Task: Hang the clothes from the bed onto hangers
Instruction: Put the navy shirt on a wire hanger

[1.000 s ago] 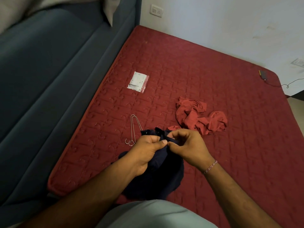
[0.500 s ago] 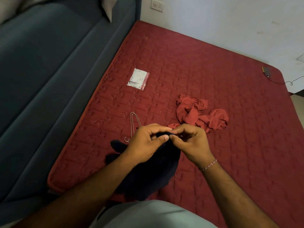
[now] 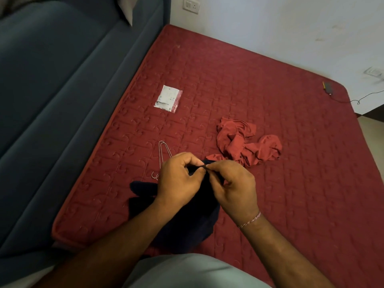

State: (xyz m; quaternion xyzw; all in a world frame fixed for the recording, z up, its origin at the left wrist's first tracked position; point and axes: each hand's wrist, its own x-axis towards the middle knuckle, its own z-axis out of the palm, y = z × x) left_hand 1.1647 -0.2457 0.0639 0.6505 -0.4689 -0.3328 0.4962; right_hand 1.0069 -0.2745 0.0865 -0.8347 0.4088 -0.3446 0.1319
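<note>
Dim, even indoor light is falling across the scene, with no glare showing. The white wall (image 3: 280, 23) at the top is reading brightest. The dark garment (image 3: 187, 221) is losing all detail in shadow. Wide-angle distortion is bending the mattress (image 3: 270, 90) edges, and the far right corner is smearing slightly.

Bed: red quilted mattress (image 3: 249, 84) with a swirly stitched pattern, fills most of the view
Sofa: dark blue-grey sofa (image 3: 62, 100) pushed right up against the mattress edge
Wall: plain white wall (image 3: 280, 23), a few faint scuffs, runs along the far side
Socket: white switch plate (image 3: 191, 6) near the corner, a second blurry one (image 3: 374, 72) further along
Floor: bit of pale floor (image 3: 372, 142) past the mattress corner
Light: dim and soft, no harsh shadows
</note>
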